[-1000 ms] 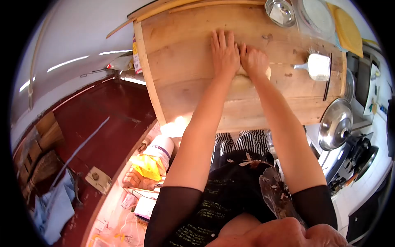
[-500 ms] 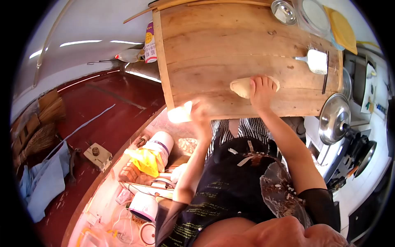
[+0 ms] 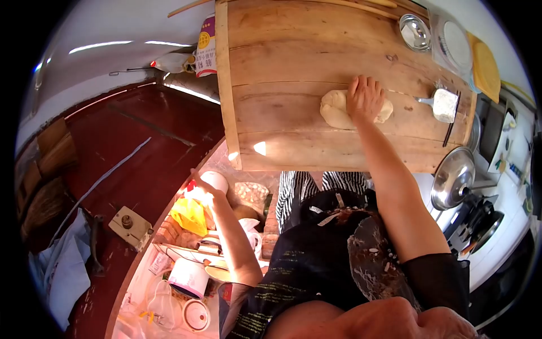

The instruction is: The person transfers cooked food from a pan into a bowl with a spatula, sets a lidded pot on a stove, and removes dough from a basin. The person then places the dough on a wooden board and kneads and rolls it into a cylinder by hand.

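Note:
On the wooden board, my right hand presses down on a pale lump of dough. Its fingers stretch forward over the dough's far edge, slightly apart, and the palm covers the middle of the lump. Dough shows on both sides of the hand. Down at the left, off the board, my left hand is beside a white bucket and a yellow plastic bag. Strong sunlight washes out this hand, so its fingers and anything in them cannot be made out.
A scraper and dark chopsticks lie at the board's right side. Behind them are a metal bowl and a clear container. A pot lid stands right of the board. A white pot sits lower left.
My left hand has moved from the board's front edge down and left to the bucket. My right hand has pushed forward on the dough, which looks flatter and broader. The view has shifted slightly.

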A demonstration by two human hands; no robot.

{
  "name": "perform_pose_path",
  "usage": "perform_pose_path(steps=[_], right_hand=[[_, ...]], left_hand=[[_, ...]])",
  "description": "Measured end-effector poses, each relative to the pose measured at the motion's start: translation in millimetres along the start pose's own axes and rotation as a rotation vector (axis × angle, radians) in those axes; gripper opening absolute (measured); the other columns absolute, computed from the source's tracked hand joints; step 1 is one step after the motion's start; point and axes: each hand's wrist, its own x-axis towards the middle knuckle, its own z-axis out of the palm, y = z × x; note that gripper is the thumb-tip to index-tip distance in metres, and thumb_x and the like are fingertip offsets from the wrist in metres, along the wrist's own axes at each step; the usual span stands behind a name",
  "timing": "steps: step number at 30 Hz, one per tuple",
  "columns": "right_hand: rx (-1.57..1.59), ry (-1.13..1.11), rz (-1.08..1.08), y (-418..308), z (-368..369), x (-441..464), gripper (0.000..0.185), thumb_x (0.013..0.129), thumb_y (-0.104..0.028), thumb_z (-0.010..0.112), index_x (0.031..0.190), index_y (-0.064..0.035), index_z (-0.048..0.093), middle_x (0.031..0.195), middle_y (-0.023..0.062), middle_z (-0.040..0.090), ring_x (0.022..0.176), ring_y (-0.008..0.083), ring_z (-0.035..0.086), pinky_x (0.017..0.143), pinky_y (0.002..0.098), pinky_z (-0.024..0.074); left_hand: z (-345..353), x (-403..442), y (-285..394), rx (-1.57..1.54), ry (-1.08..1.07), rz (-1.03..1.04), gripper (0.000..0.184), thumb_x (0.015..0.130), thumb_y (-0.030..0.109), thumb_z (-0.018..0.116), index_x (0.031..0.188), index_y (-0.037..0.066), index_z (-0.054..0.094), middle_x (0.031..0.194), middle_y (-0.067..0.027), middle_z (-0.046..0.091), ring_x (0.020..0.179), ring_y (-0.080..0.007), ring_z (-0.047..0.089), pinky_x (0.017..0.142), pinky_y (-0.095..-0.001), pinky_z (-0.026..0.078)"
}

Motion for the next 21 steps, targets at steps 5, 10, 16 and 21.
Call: perform_pose_path(steps=[5, 10, 16, 21], right_hand=[[0.025, 0.052, -0.037, -2, 10, 22, 0.033, 0.092, -0.031, 0.046, 0.074, -0.0118, 0.066, 0.076, 0.0061, 0.064, 0.077, 0.0245, 0.061, 0.073, 0.0393, 0.042], [0.047, 0.011, -0.032, -7, 14, 43, 0.038, 0.092, -0.033, 0.045, 0.071, -0.011, 0.069, 0.075, 0.0101, 0.068, 0.072, 0.026, 0.064, 0.072, 0.039, 0.0454], [0.149, -0.148, 0.105, -2, 14, 38, 0.05, 0.094, -0.047, 0.038, 0.086, -0.0136, 0.074, 0.078, 0.0141, 0.069, 0.077, 0.032, 0.067, 0.082, 0.0411, 0.0489], [0.073, -0.399, -0.329, 19, -58, 16, 0.047, 0.093, -0.05, 0.045, 0.08, -0.0103, 0.066, 0.081, 0.0102, 0.065, 0.078, 0.0279, 0.06, 0.073, 0.0409, 0.0445]], left_hand=[[-4, 37, -19, 0.177, 0.196, 0.202, 0.039, 0.077, 0.033, 0.077, 0.089, 0.003, 0.054, 0.076, -0.0096, 0.063, 0.063, -0.0189, 0.056, 0.061, -0.0328, 0.047], [28, 48, -4, 0.404, 0.062, 0.13, 0.049, 0.074, 0.046, 0.073, 0.088, 0.001, 0.06, 0.08, -0.0113, 0.065, 0.076, -0.0219, 0.061, 0.074, -0.0344, 0.049], [98, 32, 44, 0.232, -0.11, 0.012, 0.038, 0.072, 0.036, 0.074, 0.088, 0.002, 0.065, 0.088, -0.0109, 0.066, 0.074, -0.019, 0.06, 0.068, -0.0334, 0.049], [148, 45, 46, 0.013, -0.311, 0.189, 0.048, 0.075, 0.038, 0.073, 0.1, -0.002, 0.066, 0.107, -0.0128, 0.065, 0.091, -0.0235, 0.059, 0.08, -0.0379, 0.047]])
